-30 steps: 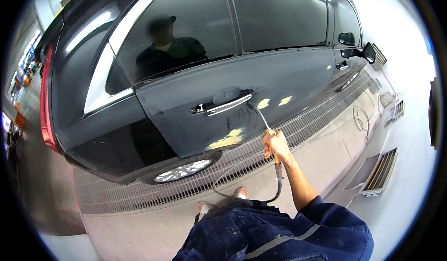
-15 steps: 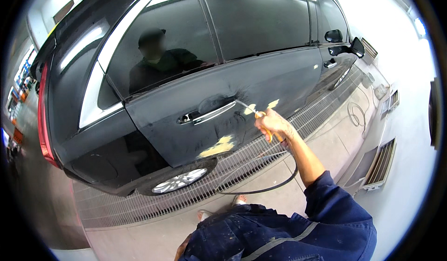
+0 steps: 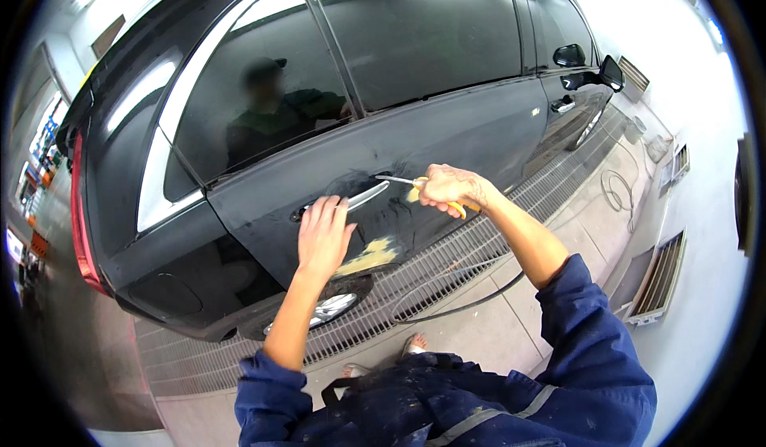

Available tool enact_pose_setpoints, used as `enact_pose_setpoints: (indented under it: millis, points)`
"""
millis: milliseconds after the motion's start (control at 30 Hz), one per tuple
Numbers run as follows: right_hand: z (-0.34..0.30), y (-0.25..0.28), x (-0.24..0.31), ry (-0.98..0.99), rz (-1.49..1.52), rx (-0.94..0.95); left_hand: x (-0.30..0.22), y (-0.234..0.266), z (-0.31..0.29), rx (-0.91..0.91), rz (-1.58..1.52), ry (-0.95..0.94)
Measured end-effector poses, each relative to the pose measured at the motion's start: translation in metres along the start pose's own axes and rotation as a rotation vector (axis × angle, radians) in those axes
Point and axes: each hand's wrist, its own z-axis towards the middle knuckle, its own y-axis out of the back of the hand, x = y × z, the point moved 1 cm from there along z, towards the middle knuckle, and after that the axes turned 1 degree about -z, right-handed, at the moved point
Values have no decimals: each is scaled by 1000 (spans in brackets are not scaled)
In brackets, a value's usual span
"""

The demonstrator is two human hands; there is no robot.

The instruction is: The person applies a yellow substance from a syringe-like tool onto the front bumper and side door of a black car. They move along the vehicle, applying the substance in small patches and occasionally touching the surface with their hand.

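Note:
A black car stands before me, and its rear door (image 3: 471, 128) has a dull, dusty grey surface with yellowish patches (image 3: 371, 255). My right hand (image 3: 451, 188) is closed around an orange air blow gun (image 3: 419, 182) with a thin metal nozzle. The nozzle's tip is by the front end of the chrome-edged door handle (image 3: 371, 196). My left hand (image 3: 323, 236) lies over the rear part of that handle, fingers stretched out and thumb apart; it covers the handle's rear end. Dark smudges surround the handle.
Below the door is the rear wheel (image 3: 331, 310), beside a long floor grating (image 3: 375, 327). A dark hose (image 3: 471, 307) loops across the tiled floor near my feet. A wall with vents (image 3: 658, 275) rises on the right, and a side mirror (image 3: 612, 74) sticks out farther forward.
My left hand has come up onto the door handle. My right hand has moved slightly left and up, with the blow gun now pointing more level at the handle's front end.

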Motion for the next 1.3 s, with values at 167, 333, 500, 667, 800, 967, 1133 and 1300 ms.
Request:
enact_pose_setpoints:
  millis: [167, 333, 500, 667, 800, 967, 1133, 1300]
  points:
    - [-14, 2, 8, 19, -25, -51, 11, -47, 22, 52, 239, 64]
    - [-16, 17, -25, -21, 9, -117, 1, -51, 25, 37, 205, 121]
    - [-22, 16, -40, 21, 74, -79, 9, -40, 18, 98, 153, 124]
    - [-18, 12, -43, 1, 33, -29, 9, -37, 24, 110, 134, 117]
    - [-9, 4, -39, -42, 55, -64, 6, -31, 24, 129, 112, 129]
    - [-2, -2, -33, 7, 29, -65, 3, -38, 14, -20, 192, 107]
    - [2, -14, -21, 42, -76, -19, -21, -14, -31, -61, 116, 252]
    - [9, -25, 7, 48, -256, -57, -3, -14, -70, -182, -546, 754]
